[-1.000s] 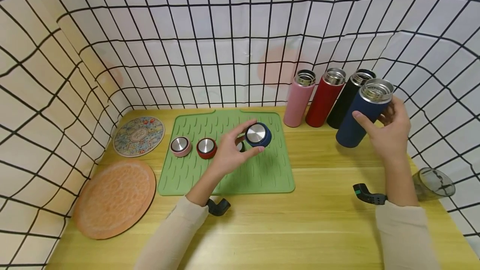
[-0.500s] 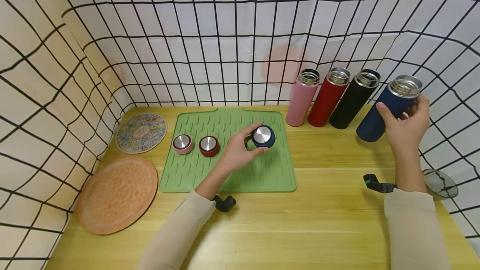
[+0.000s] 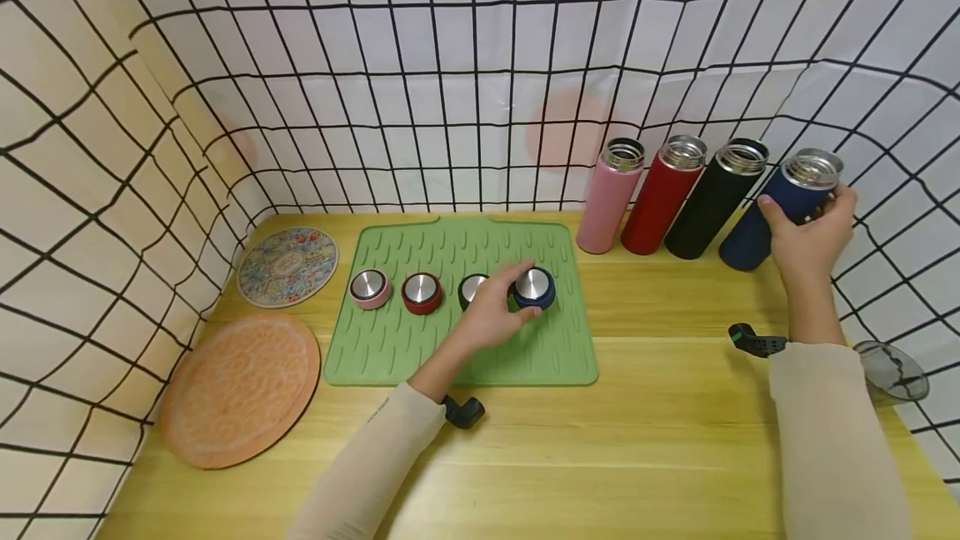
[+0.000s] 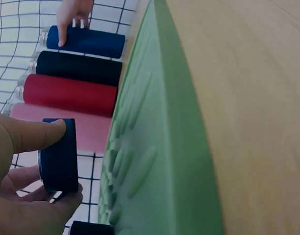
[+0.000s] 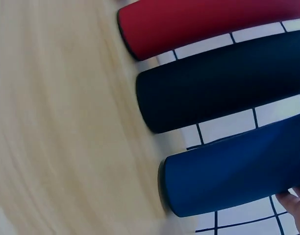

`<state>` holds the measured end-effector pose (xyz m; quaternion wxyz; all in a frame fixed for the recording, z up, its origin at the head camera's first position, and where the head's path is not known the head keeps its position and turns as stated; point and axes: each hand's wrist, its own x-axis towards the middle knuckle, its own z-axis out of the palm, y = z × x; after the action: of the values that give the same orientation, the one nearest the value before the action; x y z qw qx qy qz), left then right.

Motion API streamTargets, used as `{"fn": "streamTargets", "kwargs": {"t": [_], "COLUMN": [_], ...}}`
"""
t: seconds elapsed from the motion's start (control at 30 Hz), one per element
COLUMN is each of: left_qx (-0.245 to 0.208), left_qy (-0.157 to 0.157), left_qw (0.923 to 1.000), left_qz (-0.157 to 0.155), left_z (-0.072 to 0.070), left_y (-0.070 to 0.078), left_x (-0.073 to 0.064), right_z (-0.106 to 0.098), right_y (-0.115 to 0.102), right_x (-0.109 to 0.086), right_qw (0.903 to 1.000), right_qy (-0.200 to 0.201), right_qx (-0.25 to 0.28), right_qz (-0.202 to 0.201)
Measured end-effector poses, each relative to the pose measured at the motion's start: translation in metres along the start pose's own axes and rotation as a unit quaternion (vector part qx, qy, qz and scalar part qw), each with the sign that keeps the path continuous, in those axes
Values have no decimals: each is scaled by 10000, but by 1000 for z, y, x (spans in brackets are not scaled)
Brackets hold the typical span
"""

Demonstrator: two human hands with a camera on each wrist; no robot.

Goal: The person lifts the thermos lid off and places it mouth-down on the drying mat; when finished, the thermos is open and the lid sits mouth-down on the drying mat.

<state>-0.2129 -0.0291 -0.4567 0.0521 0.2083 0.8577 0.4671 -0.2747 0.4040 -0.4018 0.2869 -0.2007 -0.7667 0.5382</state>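
Note:
My left hand (image 3: 491, 315) pinches a blue bottle lid (image 3: 534, 287) with a silver top between thumb and fingers, close over the right part of the green ridged mat (image 3: 457, 365). A black lid (image 3: 470, 288) sits beside it, partly hidden by that hand. Further left on the mat lie a red lid (image 3: 422, 293) and a pink lid (image 3: 370, 289). At the back right my right hand (image 3: 813, 240) grips a lidless blue thermos bottle (image 3: 750, 233) near its upper half. The bottle stands at the end of the row, beside the black bottle (image 3: 708, 211).
Left of the black bottle stand a red bottle (image 3: 660, 205) and a pink bottle (image 3: 609, 207), both with uncovered metal mouths. A patterned round mat (image 3: 288, 267) and an orange disc (image 3: 240, 390) lie at left. A grey transparent cup (image 3: 892, 373) is at far right. Black wire grid (image 3: 472, 73) encloses the table.
My right hand has moved the blue bottle right and back, into line with the other bottles. My left hand has lowered the blue lid toward the mat, slightly rightward.

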Motion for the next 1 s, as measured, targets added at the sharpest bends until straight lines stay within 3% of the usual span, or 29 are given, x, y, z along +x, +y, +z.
{"fn": "streamTargets", "kwargs": {"t": [0.23,0.57,0.77,1.0], "left_qx": [452,538,694,798], "left_qy": [-182,-264,-359,-410], "left_qw": [9987,9978,9965,9955], "left_qz": [-179,-299,-302,-312], "left_z": [10,17,19,21], "left_y": [-4,-4,-4,-3], "left_x": [0,5,7,8], "right_z": [2,6,6,0], "right_y": [-2,-3,0,1], "right_x": [11,23,25,20], "right_qw": [9991,9988,9975,9943], "right_qy": [-79,-136,-268,-515], "right_qx": [-243,-396,-454,-818], "right_qz": [327,245,473,441]}}
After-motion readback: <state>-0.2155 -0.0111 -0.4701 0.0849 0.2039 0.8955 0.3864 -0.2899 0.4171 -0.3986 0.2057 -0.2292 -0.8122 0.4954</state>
